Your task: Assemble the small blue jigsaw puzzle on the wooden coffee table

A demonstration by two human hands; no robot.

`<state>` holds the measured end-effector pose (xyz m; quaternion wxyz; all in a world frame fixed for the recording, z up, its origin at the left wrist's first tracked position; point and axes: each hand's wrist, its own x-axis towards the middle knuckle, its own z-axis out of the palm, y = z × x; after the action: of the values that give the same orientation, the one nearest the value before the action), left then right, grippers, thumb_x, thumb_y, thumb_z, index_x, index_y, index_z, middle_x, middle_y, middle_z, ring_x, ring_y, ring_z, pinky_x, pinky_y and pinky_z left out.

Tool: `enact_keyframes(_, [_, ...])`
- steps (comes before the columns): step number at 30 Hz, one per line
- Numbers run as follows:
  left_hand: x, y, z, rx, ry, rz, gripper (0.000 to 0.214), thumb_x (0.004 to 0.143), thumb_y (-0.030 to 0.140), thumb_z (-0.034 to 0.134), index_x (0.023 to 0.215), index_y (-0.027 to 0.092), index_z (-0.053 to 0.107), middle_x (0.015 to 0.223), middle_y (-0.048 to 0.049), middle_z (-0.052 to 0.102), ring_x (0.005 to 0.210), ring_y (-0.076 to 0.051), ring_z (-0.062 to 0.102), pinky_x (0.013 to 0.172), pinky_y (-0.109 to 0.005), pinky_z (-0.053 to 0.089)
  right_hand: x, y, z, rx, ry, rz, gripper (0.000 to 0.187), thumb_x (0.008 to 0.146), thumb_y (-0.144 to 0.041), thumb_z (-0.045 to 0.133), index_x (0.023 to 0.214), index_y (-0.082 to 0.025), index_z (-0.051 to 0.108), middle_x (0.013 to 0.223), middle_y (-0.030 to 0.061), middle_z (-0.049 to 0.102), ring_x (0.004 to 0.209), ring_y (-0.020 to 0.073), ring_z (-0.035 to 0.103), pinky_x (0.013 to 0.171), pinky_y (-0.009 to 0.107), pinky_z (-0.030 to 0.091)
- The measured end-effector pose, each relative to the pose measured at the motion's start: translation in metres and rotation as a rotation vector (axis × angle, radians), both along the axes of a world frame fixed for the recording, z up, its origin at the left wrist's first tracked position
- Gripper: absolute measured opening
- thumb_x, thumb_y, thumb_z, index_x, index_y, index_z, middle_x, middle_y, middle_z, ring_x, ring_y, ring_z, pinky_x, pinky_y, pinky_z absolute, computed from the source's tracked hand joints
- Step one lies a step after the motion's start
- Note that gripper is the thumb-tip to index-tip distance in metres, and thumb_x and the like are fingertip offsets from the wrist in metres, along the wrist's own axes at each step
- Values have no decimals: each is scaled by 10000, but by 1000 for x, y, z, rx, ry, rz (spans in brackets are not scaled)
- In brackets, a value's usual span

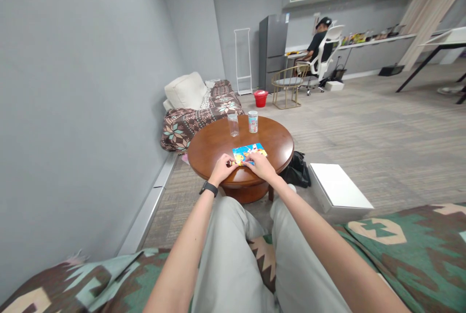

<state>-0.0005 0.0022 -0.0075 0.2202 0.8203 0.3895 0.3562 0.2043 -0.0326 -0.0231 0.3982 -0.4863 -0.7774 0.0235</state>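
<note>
A: Where are the 2 hands?
B: The left hand [221,170] and the right hand [260,165] are close together above the near part of a round wooden table [206,145], with a narrow space between them.
A: And the fingers?
B: Bent inward, tips at the near edge of a bright picture sheet [251,149]. The left thumb and fingers leave a small gap; the right ones are drawn in close. Whether they pinch the sheet or just press on it, I cannot tell at this size.
A: So the sheet is right under them?
B: Yes, it starts at the fingertips and spreads away from them over the tabletop, mostly blue with yellow patches.
A: What stands past it?
B: 2 upright jars, slightly apart: a clear jar [233,126] ahead of the left fingers, and a labelled jar [253,123] ahead of the right fingers.
A: Farther out?
B: A red bucket [260,99] on the floor, well beyond the fingers and the jars. Off to the right of the fingers, lower down, there's a white box [340,185] beside a black bag [297,171].
</note>
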Motion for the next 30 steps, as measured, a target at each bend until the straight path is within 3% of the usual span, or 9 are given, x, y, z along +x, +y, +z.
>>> enact_keyframes(8, [1, -4, 4, -17, 13, 34, 153, 785, 295, 676, 886, 184, 645, 864, -23, 560, 768, -150, 550, 757, -294, 473, -1, -2, 2, 33, -62, -25, 156, 848, -327, 650, 781, -187, 643, 843, 66, 653, 872, 221, 579, 827, 345, 446])
enact_keyframes(14, [1, -3, 4, 6, 22, 41, 127, 805, 303, 657, 796, 182, 620, 826, -13, 559, 764, -148, 548, 744, -280, 458, -1, -5, 5, 35, -85, -31, 103, 788, -263, 694, 834, -182, 650, 896, 78, 632, 906, 232, 570, 842, 359, 457])
enact_keyframes(30, [1, 0, -1, 36, 104, -5, 172, 788, 294, 676, 925, 191, 668, 903, -40, 599, 869, -189, 565, 826, -335, 466, -4, -6, 6, 29, -118, -23, 179, 910, -308, 564, 883, -168, 672, 902, 90, 631, 893, 219, 569, 853, 367, 461])
